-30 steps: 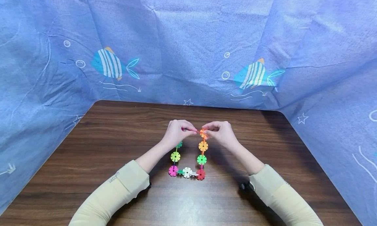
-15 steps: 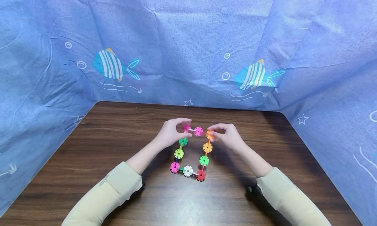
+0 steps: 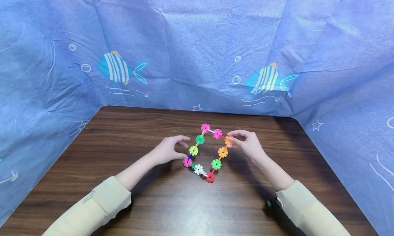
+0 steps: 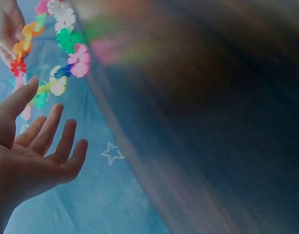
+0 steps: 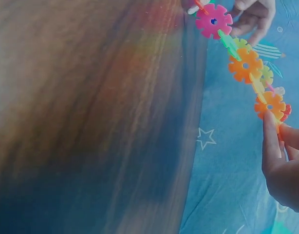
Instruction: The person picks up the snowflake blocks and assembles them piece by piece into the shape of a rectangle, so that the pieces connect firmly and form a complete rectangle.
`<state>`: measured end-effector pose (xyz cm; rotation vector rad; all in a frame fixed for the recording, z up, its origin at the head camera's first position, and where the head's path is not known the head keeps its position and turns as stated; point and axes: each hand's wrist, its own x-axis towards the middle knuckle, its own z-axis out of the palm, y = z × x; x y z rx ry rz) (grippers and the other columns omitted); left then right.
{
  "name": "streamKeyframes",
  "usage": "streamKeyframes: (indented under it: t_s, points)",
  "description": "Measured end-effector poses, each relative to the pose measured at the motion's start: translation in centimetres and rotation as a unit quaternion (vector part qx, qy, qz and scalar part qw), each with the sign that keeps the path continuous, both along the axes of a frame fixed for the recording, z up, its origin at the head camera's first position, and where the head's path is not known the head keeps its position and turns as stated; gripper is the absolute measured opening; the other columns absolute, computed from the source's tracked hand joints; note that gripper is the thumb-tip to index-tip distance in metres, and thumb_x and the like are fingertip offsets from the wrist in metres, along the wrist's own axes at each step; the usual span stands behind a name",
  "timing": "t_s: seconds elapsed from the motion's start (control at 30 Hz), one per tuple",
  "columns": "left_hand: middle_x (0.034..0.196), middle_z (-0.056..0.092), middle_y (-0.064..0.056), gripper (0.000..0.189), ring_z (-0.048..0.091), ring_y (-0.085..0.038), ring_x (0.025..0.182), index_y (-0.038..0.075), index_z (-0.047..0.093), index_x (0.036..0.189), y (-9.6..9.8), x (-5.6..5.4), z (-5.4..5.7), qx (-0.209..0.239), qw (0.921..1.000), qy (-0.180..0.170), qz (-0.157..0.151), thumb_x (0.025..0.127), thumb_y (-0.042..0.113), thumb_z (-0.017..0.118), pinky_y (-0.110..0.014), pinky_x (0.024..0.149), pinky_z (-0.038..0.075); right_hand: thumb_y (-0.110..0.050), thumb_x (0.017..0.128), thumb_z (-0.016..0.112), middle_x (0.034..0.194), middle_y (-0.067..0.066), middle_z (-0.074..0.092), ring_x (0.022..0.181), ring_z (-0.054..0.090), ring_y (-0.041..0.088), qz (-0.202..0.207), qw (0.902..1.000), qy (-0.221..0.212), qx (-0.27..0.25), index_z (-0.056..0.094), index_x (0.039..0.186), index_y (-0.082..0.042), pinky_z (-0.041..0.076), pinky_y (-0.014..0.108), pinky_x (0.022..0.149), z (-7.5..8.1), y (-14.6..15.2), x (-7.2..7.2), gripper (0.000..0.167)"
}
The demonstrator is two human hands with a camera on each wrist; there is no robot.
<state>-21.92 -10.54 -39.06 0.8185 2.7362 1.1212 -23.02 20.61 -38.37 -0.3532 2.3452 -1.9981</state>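
Observation:
Several notched plastic snowflake discs are linked into a slanted four-sided ring (image 3: 217, 161) in the head view. My right hand (image 3: 248, 145) pinches the orange corner disc (image 3: 228, 139) at its upper right; the right wrist view shows the thumb and fingers on an orange disc (image 5: 270, 103). My left hand (image 3: 167, 149) is at the ring's left side, fingers spread and loosely bent. Its thumb tip lies close to the pink lower-left disc (image 3: 187, 164); whether they touch I cannot tell. The left wrist view shows the left palm (image 4: 28, 170) holding nothing. A red disc (image 3: 210, 174) forms the lowest corner.
The ring is over a dark wood-grain table (image 3: 138, 201). A blue cloth (image 3: 197, 51) printed with fish and stars hangs behind the table and along both sides. Rolled light sleeves (image 3: 101, 198) cover both forearms.
My left hand has let go of the ring's upper side and moved left and toward me. The right hand, still pinching the orange disc, has moved right, and the ring has slanted from an upright rectangle.

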Motion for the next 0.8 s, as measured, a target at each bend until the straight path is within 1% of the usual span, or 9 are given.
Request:
streamKeyframes:
  t_s: [0.1,0.2,0.3,0.4,0.53,0.63,0.73,0.8]
  points:
    - [0.101,0.070,-0.006,0.054,0.062,-0.024,0.105,0.004,0.056,0.126,-0.2,0.2,-0.3,-0.017,0.9993,-0.023,-0.024,0.077,0.013,0.077,-0.044,0.093,0.047,0.000,0.086,0.065,0.088,0.005,0.068,0.074,0.068,0.012,-0.003,0.9999,0.000,-0.012,0.057,0.111,0.017,0.053,0.046,0.076,-0.1,0.3,0.4,0.031]
    - [0.097,0.071,-0.004,0.048,0.065,-0.021,0.100,0.002,0.058,0.122,-0.2,0.2,-0.8,-0.019,0.9978,-0.047,-0.043,0.079,0.013,0.076,-0.041,0.093,0.047,0.000,0.087,0.065,0.086,0.002,0.068,0.073,0.069,0.013,-0.004,0.9997,0.005,-0.023,0.057,0.111,0.017,0.053,0.046,0.076,-0.3,0.6,0.6,0.031]
    - [0.093,0.072,-0.002,0.038,0.066,-0.017,0.094,0.003,0.063,0.114,-0.3,0.1,-1.1,-0.017,0.9964,-0.059,-0.058,0.079,0.013,0.075,-0.038,0.090,0.049,-0.002,0.087,0.065,0.087,0.000,0.067,0.074,0.069,0.014,-0.004,0.9995,0.009,-0.032,0.056,0.112,0.017,0.053,0.047,0.077,-0.4,0.8,0.8,0.032]
    - [0.087,0.072,-0.001,0.028,0.066,-0.013,0.085,0.004,0.068,0.105,-0.5,0.0,-1.3,-0.012,0.9957,-0.063,-0.067,0.079,0.010,0.075,-0.031,0.082,0.051,-0.001,0.088,0.064,0.089,0.000,0.067,0.076,0.069,0.013,-0.008,0.9991,0.006,-0.041,0.055,0.112,0.017,0.054,0.044,0.077,-0.5,0.7,1.0,0.031]
    - [0.079,0.069,0.002,0.019,0.062,-0.006,0.076,0.006,0.071,0.098,-0.7,-0.1,-1.5,-0.004,0.9958,-0.068,-0.060,0.080,0.008,0.073,-0.023,0.073,0.051,0.002,0.088,0.063,0.090,0.001,0.066,0.079,0.067,0.011,-0.011,0.9986,-0.001,-0.052,0.054,0.112,0.018,0.054,0.040,0.077,-0.6,0.7,1.2,0.031]
    - [0.076,0.067,0.003,0.016,0.060,-0.005,0.073,0.007,0.071,0.097,-0.8,-0.2,-1.4,0.004,0.9964,-0.068,-0.050,0.081,0.007,0.072,-0.022,0.071,0.050,0.003,0.086,0.064,0.089,0.001,0.067,0.080,0.067,0.009,-0.014,0.9989,0.003,-0.044,0.055,0.111,0.018,0.054,0.041,0.077,-0.6,0.7,1.4,0.031]
    - [0.076,0.066,0.003,0.016,0.059,-0.006,0.073,0.008,0.070,0.098,-1.0,-0.3,-1.1,0.013,0.9971,-0.066,-0.038,0.082,0.007,0.071,-0.022,0.070,0.050,0.001,0.084,0.067,0.087,0.004,0.068,0.079,0.067,0.009,-0.019,0.9995,0.021,-0.012,0.059,0.107,0.014,0.054,0.043,0.077,-0.5,0.8,1.5,0.027]
    - [0.077,0.065,0.003,0.016,0.059,-0.007,0.074,0.008,0.069,0.098,-1.2,-0.5,-0.9,0.018,0.9974,-0.063,-0.030,0.083,0.006,0.071,-0.024,0.068,0.049,0.000,0.083,0.069,0.086,0.006,0.069,0.076,0.067,0.008,-0.023,0.9984,0.042,0.031,0.063,0.104,0.009,0.055,0.042,0.074,-0.4,0.9,1.5,0.024]
